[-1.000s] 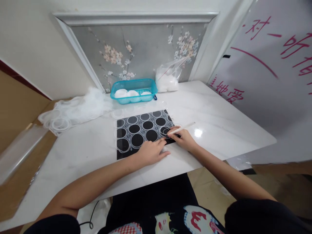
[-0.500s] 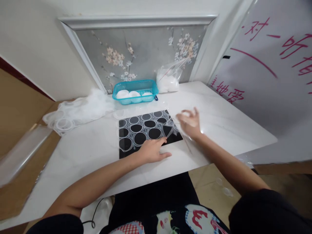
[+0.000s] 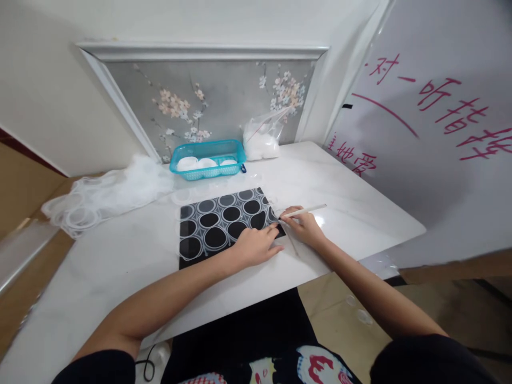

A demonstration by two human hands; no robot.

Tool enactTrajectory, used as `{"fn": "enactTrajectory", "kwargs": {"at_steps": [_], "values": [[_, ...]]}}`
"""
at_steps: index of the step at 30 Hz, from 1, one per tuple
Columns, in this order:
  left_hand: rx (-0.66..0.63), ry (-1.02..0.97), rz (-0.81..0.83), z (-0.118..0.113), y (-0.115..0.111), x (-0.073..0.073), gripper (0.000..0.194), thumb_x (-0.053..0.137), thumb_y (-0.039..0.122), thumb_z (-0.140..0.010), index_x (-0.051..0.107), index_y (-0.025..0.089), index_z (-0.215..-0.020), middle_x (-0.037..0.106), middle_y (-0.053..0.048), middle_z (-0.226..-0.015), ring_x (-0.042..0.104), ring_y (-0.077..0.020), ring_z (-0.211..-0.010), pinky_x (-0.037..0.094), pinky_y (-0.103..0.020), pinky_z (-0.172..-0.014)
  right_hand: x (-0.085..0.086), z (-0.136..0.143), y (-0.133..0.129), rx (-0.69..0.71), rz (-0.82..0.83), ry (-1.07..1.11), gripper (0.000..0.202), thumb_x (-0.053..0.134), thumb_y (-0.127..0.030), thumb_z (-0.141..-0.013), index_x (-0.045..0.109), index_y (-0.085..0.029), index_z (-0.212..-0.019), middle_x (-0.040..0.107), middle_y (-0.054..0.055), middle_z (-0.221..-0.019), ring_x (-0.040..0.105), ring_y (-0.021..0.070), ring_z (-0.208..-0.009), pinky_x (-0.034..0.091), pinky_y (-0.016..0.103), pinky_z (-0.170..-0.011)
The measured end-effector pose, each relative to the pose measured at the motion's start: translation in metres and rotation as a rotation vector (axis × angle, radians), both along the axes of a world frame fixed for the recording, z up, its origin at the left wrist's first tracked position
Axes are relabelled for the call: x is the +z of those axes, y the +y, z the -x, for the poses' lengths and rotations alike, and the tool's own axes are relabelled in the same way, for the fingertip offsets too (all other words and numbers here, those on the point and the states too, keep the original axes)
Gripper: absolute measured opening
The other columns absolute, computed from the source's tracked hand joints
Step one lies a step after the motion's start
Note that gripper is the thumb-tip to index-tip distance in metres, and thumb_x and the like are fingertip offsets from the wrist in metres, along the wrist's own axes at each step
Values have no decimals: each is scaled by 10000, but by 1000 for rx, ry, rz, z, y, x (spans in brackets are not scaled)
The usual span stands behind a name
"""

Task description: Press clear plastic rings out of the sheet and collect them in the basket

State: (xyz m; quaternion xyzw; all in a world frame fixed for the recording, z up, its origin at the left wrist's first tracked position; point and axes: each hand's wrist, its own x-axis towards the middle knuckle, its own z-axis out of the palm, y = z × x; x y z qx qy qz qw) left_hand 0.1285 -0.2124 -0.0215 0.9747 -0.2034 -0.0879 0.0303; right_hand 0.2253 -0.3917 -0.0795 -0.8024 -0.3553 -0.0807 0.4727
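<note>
A black sheet with rows of circles in grey outlines lies on the white table. Flat across its lower right part rests my left hand, fingers apart, fingertips near the right edge. My right hand pinches a thin white pen-like stick, its dark tip touching down at the sheet's right edge beside my left fingertips. Another thin stick lies on the table just below my right hand.
Behind the sheet stand a blue basket with white round pieces and a clear bag of white material. Clear plastic rings are heaped at the left. A whiteboard stands at the right.
My right hand has come down to the sheet's right edge and now holds the white stick. The clear film lifted there before lies flat. The view has shifted slightly.
</note>
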Motion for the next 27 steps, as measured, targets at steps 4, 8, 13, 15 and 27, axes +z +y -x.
{"fn": "enactTrajectory", "kwargs": {"at_steps": [4, 8, 13, 15, 27], "values": [[52, -24, -24, -3, -2, -3, 501, 386, 534, -980, 556, 152, -1258, 499, -136, -1431, 686, -325, -954, 548, -455, -705, 1, -6, 5, 60, 3, 21, 237, 535, -309, -919, 696, -199, -786, 736, 56, -867, 690, 211, -872, 538, 329, -808], [60, -1, -45, -2, -3, -5, 514, 389, 537, -977, 531, 156, -1292, 467, -151, -1455, 681, -324, -972, 544, -452, -728, -2, -7, 6, 90, 23, 10, 217, 540, -299, -914, 690, -195, -798, 732, 49, -857, 694, 199, -835, 546, 309, -760], [56, -22, -60, -5, -4, -7, 521, 376, 551, -976, 535, 160, -1281, 463, -124, -1470, 685, -322, -942, 541, -442, -718, -1, -8, 6, 96, 12, 35, 204, 535, -302, -917, 678, -197, -816, 726, 51, -860, 690, 199, -833, 547, 316, -780], [54, -16, -41, -7, -3, -8, 519, 372, 550, -978, 531, 159, -1280, 486, -116, -1452, 681, -320, -960, 540, -436, -725, -1, -9, 6, 90, 24, 26, 204, 528, -300, -923, 676, -199, -826, 728, 51, -874, 689, 202, -852, 548, 325, -797], [122, 85, 137, -3, -3, -9, 688, 502, 633, -863, 471, 145, -1346, 566, -131, -1364, 654, -359, -1033, 527, -476, -827, -10, -15, 2, 47, 338, -459, 215, 542, -128, -857, 687, -267, -932, 749, 1, -892, 584, 246, -1074, 258, 538, -1119]]}}
